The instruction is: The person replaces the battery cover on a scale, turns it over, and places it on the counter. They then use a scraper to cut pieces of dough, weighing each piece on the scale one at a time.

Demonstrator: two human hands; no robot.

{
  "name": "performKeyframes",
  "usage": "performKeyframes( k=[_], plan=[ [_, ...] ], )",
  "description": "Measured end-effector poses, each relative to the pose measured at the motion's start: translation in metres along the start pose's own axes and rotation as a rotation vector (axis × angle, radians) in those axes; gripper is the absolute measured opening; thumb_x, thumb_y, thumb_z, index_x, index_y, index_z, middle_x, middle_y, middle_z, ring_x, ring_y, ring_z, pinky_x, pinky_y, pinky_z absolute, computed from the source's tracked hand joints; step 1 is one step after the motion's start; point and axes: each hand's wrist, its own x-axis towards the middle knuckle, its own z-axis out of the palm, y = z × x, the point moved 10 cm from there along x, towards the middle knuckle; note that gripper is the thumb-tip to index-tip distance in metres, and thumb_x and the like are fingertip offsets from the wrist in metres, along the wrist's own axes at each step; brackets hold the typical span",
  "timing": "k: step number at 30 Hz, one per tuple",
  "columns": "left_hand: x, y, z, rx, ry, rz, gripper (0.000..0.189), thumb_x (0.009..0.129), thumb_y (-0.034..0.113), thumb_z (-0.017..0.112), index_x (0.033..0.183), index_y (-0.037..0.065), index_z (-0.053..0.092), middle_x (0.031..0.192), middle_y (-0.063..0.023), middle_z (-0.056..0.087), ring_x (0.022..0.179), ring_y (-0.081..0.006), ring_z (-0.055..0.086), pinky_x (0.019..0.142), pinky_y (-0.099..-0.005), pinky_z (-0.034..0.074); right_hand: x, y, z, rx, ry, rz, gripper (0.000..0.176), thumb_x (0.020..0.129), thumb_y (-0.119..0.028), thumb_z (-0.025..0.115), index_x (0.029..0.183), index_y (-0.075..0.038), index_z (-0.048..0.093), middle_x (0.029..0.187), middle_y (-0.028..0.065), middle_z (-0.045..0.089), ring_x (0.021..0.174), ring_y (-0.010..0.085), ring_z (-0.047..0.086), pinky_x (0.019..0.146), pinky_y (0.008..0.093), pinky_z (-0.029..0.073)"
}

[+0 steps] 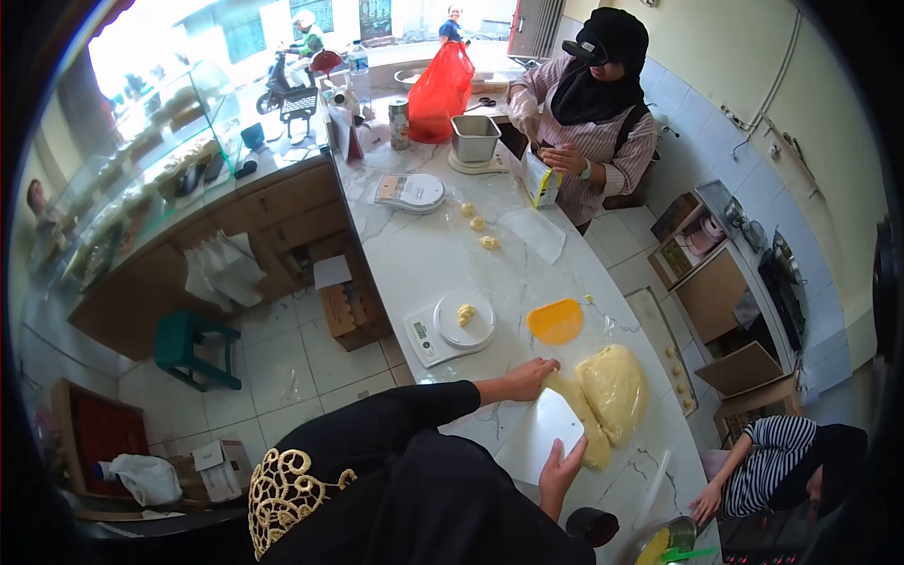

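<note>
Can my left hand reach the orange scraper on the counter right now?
Probably yes. The left hand rests at the dough, and the orange scraper lies just beyond it on bare counter, nothing between.

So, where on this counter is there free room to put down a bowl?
The best bare patch is the marble between the near scale and the small dough balls. A smaller one lies between the orange scraper and the plastic sheet. It is crowded around the big dough, where the left hand and the right hand with the white scraper work.

Yellow dough (614, 388), white scraper (540, 435) — orange scraper (556, 321), veined marble counter (443, 254)
</note>
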Motion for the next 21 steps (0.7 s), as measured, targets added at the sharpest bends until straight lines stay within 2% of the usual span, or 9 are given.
performKeyframes(
  k=[4,6,7,9,13,16,18,20,21],
  plan=[
    [0.001,0.004,-0.011,0.003,0.073,0.04,0.04,0.071,0.003,0.056,0.111,0.002,0.049,0.101,-0.0204,0.056,0.101,-0.0371,0.051,0.087,-0.0408,0.042,0.001,0.003,0.0,-0.022,0.009,-0.016,0.047,0.089,-0.011,0.054,0.127,0.008,0.036,0.117,0.0254,0.052,0.107,0.033,0.053,0.092,0.038,0.04],
    [0.004,-0.015,0.001,0.154,-0.092,-0.075,0.034,0.066,0.007,0.061,0.1,0.0,0.059,0.091,-0.0215,0.059,0.093,-0.0364,0.056,0.082,-0.0406,0.046,0.003,0.002,0.001,0.001,0.007,0.013,0.048,0.089,-0.012,0.054,0.128,0.008,0.035,0.118,0.0255,0.051,0.107,0.0327,0.053,0.093,0.0378,0.039],
    [0.0,-0.012,0.001,0.146,-0.102,-0.062,0.034,0.066,0.007,0.061,0.1,0.0,0.059,0.091,-0.0215,0.059,0.093,-0.0364,0.056,0.082,-0.0406,0.046,0.004,-0.001,-0.001,-0.034,0.042,-0.039,0.046,0.089,-0.012,0.054,0.127,0.007,0.036,0.116,0.025,0.052,0.105,0.0322,0.054,0.091,0.0376,0.04],
    [-0.01,-0.018,-0.012,0.117,-0.017,-0.149,0.023,0.066,0.008,0.063,0.088,0.0,0.064,0.083,-0.0208,0.06,0.085,-0.0358,0.058,0.076,-0.0406,0.047,0.005,-0.001,0.0,-0.011,0.033,-0.013,0.045,0.089,-0.012,0.054,0.125,0.007,0.037,0.115,0.0246,0.053,0.104,0.032,0.055,0.09,0.0375,0.041],
    [-0.02,-0.017,-0.021,0.132,0.05,-0.128,0.02,0.067,0.009,0.064,0.085,0.0,0.062,0.082,-0.0204,0.061,0.082,-0.0343,0.059,0.075,-0.0407,0.048,0.008,-0.002,0.009,0.016,0.009,-0.03,0.041,0.089,-0.014,0.054,0.122,0.006,0.039,0.107,0.024,0.057,0.097,0.0328,0.058,0.084,0.038,0.044],
    [-0.023,-0.009,-0.03,-0.015,0.153,0.002,0.015,0.067,0.008,0.064,0.081,0.0,0.062,0.076,-0.0185,0.061,0.075,-0.0334,0.06,0.071,-0.038,0.048,0.013,-0.016,0.016,-0.016,-0.008,-0.052,0.042,0.088,-0.013,0.055,0.122,0.005,0.039,0.104,0.0257,0.058,0.096,0.0364,0.059,0.082,0.0394,0.045],
    [-0.023,-0.016,-0.023,-0.014,0.056,-0.028,0.014,0.067,0.007,0.064,0.079,-0.001,0.061,0.068,-0.0154,0.06,0.067,-0.0316,0.059,0.064,-0.035,0.048,0.02,-0.024,0.023,-0.04,-0.017,-0.055,0.042,0.088,-0.012,0.055,0.123,0.005,0.039,0.103,0.0269,0.058,0.095,0.0389,0.059,0.08,0.0405,0.046],
    [-0.033,-0.004,-0.036,-0.095,0.103,-0.002,0.011,0.072,0.005,0.063,0.079,-0.002,0.062,0.063,-0.0117,0.06,0.056,-0.0242,0.059,0.056,-0.0308,0.047,0.023,-0.026,0.025,-0.161,0.029,-0.078,0.044,0.087,-0.012,0.055,0.125,0.003,0.039,0.101,0.029,0.059,0.093,0.0438,0.058,0.076,0.0441,0.047],
    [-0.037,-0.009,-0.038,-0.221,0.114,-0.101,0.01,0.074,0.005,0.061,0.081,-0.003,0.063,0.063,-0.0109,0.061,0.054,-0.02,0.059,0.054,-0.0298,0.047,0.024,-0.029,0.028,-0.24,0.026,-0.078,0.045,0.087,-0.014,0.055,0.126,0.001,0.039,0.101,0.0293,0.059,0.091,0.0449,0.058,0.074,0.0457,0.047]
  ],
)
